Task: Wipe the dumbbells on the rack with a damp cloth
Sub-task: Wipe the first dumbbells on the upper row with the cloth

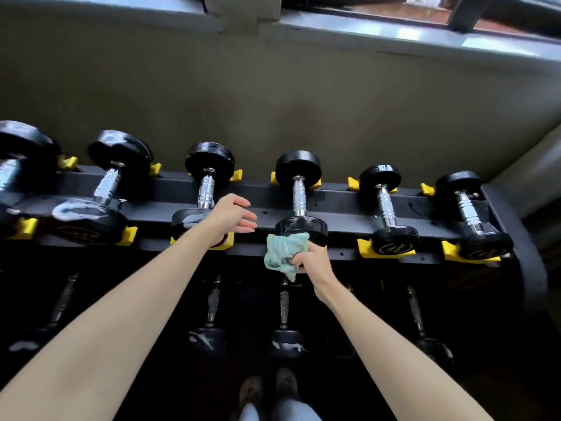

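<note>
Head view, looking down on the rack (343, 205), which stands against a wall. Its top tier carries six dumbbells side by side in yellow cradles (364, 249). Every handle runs straight away from the person, with one head near and one head at the wall.

Item in hand: the fourth dumbbell (299, 196), counted from the left. It lies directly ahead of the right arm and slightly right of the body's centre line.

Right hand (312, 259): closed round a bunched green cloth (282, 253) and holding it against the front face of that dumbbell's near head, at its lower left edge. This is the nearer hand, already in contact through the cloth.

Left hand (229, 217): open and holding nothing, fingers extended towards the right. It hovers over the rack rail between the third dumbbell (206, 189) and the fourth, near the fourth's handle. Whether it touches the rail cannot be told.

Finding: the handle and far head lie beyond the cloth, along the dumbbell's long axis. The wipe would therefore have to travel away from the person, from the near head up the handle. The left hand looks placed to steady the handle from the left.

Also noted: pale wet-looking smears on the heads further left, and a lower row (284, 344) in shadow below.
</note>
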`<state>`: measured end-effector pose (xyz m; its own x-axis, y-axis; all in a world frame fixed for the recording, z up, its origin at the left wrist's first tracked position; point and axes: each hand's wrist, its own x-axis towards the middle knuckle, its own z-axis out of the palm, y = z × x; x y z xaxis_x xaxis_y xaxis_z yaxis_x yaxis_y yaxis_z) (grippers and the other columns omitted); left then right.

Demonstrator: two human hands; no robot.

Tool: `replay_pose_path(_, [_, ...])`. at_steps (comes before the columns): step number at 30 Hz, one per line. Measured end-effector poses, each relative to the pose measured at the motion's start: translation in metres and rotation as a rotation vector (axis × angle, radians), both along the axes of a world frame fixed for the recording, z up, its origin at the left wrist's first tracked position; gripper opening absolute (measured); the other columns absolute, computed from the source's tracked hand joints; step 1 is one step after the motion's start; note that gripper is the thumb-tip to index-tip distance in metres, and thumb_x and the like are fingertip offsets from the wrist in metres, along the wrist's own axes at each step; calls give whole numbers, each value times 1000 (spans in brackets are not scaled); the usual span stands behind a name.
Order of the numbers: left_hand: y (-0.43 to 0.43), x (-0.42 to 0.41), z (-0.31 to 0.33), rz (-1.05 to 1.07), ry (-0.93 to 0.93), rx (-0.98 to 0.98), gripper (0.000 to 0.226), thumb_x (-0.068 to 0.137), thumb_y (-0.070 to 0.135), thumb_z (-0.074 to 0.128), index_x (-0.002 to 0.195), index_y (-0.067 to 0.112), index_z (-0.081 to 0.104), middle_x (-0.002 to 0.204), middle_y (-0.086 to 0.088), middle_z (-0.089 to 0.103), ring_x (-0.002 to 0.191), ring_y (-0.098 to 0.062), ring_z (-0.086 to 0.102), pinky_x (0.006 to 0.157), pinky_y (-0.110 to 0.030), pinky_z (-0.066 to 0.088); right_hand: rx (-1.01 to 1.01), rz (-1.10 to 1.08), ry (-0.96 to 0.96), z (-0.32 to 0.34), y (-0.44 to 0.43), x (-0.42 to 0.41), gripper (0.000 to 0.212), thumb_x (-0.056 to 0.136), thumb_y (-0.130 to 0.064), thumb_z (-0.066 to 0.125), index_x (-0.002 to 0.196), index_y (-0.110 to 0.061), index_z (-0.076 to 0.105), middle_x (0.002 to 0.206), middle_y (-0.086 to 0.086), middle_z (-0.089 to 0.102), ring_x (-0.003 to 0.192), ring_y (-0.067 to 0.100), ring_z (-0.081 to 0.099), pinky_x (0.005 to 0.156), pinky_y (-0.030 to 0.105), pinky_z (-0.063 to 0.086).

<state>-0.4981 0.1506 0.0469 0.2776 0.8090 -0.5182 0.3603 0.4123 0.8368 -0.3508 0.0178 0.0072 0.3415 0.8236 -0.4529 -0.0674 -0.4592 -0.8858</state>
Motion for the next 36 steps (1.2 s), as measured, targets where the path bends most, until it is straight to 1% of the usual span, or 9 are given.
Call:
replay_pose_path(5, [-3,-18,16,179,-21,90,23,93,-1,44,115,7,45,102,-16,63,72,-21,64,62,-25,54,-9,-40,265,17,23,-12,24,81,7,45,89,-11,59,86,1,62,77,13,59,67,25,48])
replay_pose_path(12, [3,-68,23,494,88,291,31,87,-7,32,103,12,51,102,-9,61,78,-15,57,62,-27,50,20,-42,289,20,54,-40,40,86,14,39,115,-10,54,105,6,58,89,17,57,79,33,48])
replay_pose_path(16, [7,-98,12,426,153,235,45,87,-17,30,114,10,51,116,-15,53,97,-24,50,79,-38,52,-28,-129,201,13,62,-51,51,86,13,42,129,-15,39,110,5,51,97,20,53,74,30,49])
replay_pose_path(21, [24,-121,-4,229,226,118,52,91,-17,24,130,7,49,136,-15,44,119,-30,44,94,-44,48,-89,-123,-26,7,81,-73,41,89,2,43,127,-13,45,115,7,54,95,18,50,62,22,40])
replay_pose_path(25, [38,-131,-18,32,264,72,54,94,-15,26,139,10,41,146,-12,37,134,-29,35,100,-44,45,-133,-126,-223,-6,100,-92,41,90,-1,40,129,-13,45,115,6,54,93,18,48,71,26,41])
replay_pose_path(28, [49,-140,-29,-64,248,67,55,94,-14,26,141,11,38,148,-11,35,136,-29,33,101,-44,44,-223,-246,-223,-12,107,-101,35,92,-2,38,126,-9,40,107,10,52,88,22,48,61,27,38])
replay_pose_path(30, [60,-147,-39,-126,251,68,57,93,-14,26,141,14,39,146,-10,36,135,-28,34,100,-43,46,-266,-307,-247,-21,112,-106,32,93,-3,38,124,-8,44,115,13,54,94,26,51,69,27,37])
replay_pose_path(32, [64,-147,-46,-158,237,64,58,92,-14,27,138,16,43,143,-10,40,132,-29,39,97,-43,48,-282,-255,-279,-25,115,-107,32,92,-3,40,121,-8,53,118,11,58,102,27,54,74,27,39])
replay_pose_path(36, [70,-149,-58,-149,165,58,57,89,-19,26,127,14,53,134,-15,48,122,-33,50,94,-44,50,-295,-135,-256,-28,120,-114,31,90,-3,42,114,-8,62,101,8,62,87,19,53,72,27,41])
